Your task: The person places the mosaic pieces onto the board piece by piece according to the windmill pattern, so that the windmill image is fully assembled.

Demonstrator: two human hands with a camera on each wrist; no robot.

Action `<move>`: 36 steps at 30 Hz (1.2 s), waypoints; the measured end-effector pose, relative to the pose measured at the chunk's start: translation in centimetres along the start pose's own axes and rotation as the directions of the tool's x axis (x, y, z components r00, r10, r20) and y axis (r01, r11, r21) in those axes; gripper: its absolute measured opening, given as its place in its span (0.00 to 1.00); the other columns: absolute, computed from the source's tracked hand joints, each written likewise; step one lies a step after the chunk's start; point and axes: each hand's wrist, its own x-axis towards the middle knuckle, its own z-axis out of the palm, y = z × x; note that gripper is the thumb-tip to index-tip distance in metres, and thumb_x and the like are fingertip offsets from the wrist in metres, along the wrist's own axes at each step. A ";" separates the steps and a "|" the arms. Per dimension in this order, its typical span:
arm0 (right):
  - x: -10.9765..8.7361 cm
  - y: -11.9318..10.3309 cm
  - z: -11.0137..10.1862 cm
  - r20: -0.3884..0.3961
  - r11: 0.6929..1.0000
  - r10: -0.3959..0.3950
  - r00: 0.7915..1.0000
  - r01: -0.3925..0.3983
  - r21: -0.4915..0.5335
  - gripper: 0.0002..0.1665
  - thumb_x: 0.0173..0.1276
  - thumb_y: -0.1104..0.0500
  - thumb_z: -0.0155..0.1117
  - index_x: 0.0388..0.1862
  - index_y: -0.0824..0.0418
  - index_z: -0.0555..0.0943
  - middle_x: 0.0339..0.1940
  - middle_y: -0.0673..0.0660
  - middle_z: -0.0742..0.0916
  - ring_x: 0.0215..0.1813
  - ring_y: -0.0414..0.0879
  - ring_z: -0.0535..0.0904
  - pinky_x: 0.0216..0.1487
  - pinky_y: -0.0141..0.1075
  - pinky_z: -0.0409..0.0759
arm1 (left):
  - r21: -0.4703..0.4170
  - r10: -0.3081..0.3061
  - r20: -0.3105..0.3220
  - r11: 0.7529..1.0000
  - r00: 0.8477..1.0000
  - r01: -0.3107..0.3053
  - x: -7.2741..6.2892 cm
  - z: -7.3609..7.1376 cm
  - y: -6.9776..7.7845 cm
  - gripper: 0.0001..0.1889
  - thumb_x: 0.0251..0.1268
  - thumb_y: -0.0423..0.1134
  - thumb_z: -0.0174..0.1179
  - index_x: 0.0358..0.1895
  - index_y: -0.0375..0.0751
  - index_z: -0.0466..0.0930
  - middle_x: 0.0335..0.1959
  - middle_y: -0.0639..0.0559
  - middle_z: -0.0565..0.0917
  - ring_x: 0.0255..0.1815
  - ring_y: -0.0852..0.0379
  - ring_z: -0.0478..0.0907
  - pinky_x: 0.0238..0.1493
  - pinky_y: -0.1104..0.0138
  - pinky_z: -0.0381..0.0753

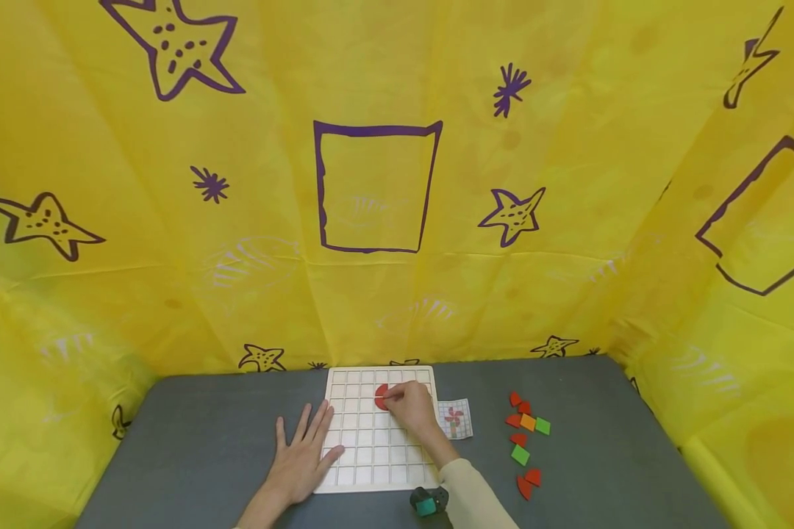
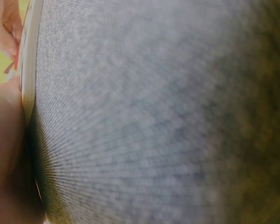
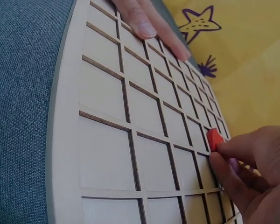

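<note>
A pale wooden grid board (image 1: 364, 457) lies on the table, its square cells marked off by raised ridges. My left hand (image 1: 301, 457) rests over its left edge with fingers spread; the left wrist view shows only part of this hand (image 2: 7, 135). Near the top of the board, my right hand (image 1: 412, 406) pinches a red quarter-round piece (image 3: 214, 139) between thumb and index finger, down at the cells. Two red shapes (image 1: 381, 389) show together by these fingertips in the head view, partly covered by them.
Right of the board lies a small card (image 1: 463, 427) with a gridded red pinwheel picture. Farther right are several loose red pieces (image 1: 526, 486), two green squares (image 1: 520, 455) and an orange square (image 1: 528, 422) on the dark grey table (image 1: 609, 441). A yellow patterned curtain (image 1: 384, 308) stands behind.
</note>
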 end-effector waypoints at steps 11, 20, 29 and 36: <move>0.0 0.0 0.2 0.025 1.000 0.002 1.000 -0.002 -0.021 0.07 0.53 0.64 0.78 0.29 0.65 0.88 0.21 0.51 0.86 0.24 0.39 0.80 0.27 0.32 0.78 | -0.009 -0.002 -0.006 1.000 1.000 0.002 -0.1 -0.1 0.1 0.38 0.72 0.61 0.48 0.76 0.42 0.57 0.78 0.46 0.57 0.77 0.36 0.50 0.67 0.30 0.31; 0.0 0.0 0.2 0.029 0.999 0.021 0.999 -0.020 -0.035 0.06 0.54 0.64 0.77 0.29 0.65 0.88 0.21 0.50 0.86 0.24 0.39 0.80 0.26 0.32 0.78 | 0.001 -0.017 0.035 1.000 0.999 0.017 0.1 -0.4 0.5 0.38 0.73 0.63 0.45 0.77 0.43 0.55 0.79 0.48 0.54 0.78 0.38 0.47 0.67 0.30 0.31; 0.2 -0.1 -0.8 0.094 1.000 -0.007 0.996 0.007 0.009 0.06 0.57 0.65 0.74 0.34 0.65 0.88 0.26 0.52 0.87 0.29 0.41 0.82 0.31 0.33 0.79 | -0.013 -0.001 0.016 1.000 1.000 0.001 0.1 -0.2 0.2 0.38 0.73 0.62 0.46 0.77 0.43 0.55 0.79 0.48 0.55 0.77 0.37 0.48 0.66 0.30 0.29; 0.4 -0.5 -2.5 0.123 0.996 -0.078 0.989 0.072 0.048 0.05 0.60 0.68 0.69 0.36 0.66 0.87 0.28 0.55 0.87 0.29 0.42 0.82 0.30 0.32 0.79 | -0.023 0.017 -0.014 1.000 1.000 -0.017 -0.2 -0.2 0.2 0.37 0.73 0.61 0.47 0.77 0.42 0.56 0.78 0.46 0.56 0.77 0.35 0.49 0.66 0.30 0.30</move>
